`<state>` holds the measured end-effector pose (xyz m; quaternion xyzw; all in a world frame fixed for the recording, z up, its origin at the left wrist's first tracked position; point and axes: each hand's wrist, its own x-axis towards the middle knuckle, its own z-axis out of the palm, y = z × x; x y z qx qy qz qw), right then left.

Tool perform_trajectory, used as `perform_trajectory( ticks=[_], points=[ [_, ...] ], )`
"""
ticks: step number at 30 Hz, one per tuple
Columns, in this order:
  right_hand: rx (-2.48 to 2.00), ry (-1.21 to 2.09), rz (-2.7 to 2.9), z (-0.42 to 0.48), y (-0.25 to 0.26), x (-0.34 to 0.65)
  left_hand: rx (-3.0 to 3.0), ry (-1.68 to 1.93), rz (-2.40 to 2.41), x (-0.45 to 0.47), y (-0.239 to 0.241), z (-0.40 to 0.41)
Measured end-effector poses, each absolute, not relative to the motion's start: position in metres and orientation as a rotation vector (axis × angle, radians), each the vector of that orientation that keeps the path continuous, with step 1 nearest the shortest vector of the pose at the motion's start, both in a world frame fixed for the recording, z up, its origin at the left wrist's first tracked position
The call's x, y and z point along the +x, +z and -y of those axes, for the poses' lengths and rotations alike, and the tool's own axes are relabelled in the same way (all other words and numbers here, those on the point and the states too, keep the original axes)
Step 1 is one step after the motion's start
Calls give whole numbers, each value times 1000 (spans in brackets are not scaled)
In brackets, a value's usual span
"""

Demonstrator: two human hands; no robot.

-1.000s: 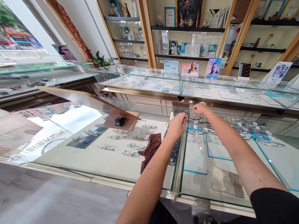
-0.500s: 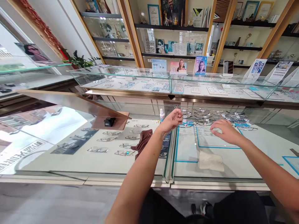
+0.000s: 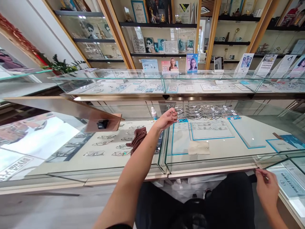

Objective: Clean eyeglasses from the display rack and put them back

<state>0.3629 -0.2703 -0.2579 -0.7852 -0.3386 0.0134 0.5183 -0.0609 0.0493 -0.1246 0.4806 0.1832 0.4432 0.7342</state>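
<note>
My left hand (image 3: 167, 119) reaches over the glass counter with its fingers curled in. It is at the left end of several rows of eyeglasses (image 3: 206, 111); whether it touches or holds a pair is hidden. Low on the right, my right hand (image 3: 268, 187) is beside my knee and the counter's front edge, thumb and fingers drawn together. I cannot make out anything between them. A brown cloth (image 3: 138, 138) lies left of my left forearm, and a white spray bottle (image 3: 153, 113) stands behind it. A folded beige cloth (image 3: 198, 148) rests near the counter's front.
A tilted mirror (image 3: 45, 133) on a wooden stand (image 3: 114, 122) takes up the left side, with a small black box (image 3: 102, 124) on it. More eyeglasses (image 3: 105, 143) lie under the glass. Blue-edged trays (image 3: 212, 130) show at right. Another display case (image 3: 133, 86) runs behind.
My right hand has moved from above the counter near the eyeglasses down to the right, beside my knee. My left hand stays by the rows, still curled. The view has shifted right.
</note>
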Motion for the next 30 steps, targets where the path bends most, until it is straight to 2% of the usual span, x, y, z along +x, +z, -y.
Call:
perform_trajectory(
  ticks=[5,9,18,30],
  points=[
    [-1781,944,284,266,-323,328,1055,968,-479,-61,-135,-54],
    [-1579,1297,-106,237,-351,309,1061,966,-504,-68,-141,-56],
    [-1439,1269,-211,220,-369,308,1076,920,-558,-82,-146,-61],
    [-1434,1226,-229,282,-366,294,1141,855,-677,-82,-145,-59]
  ],
)
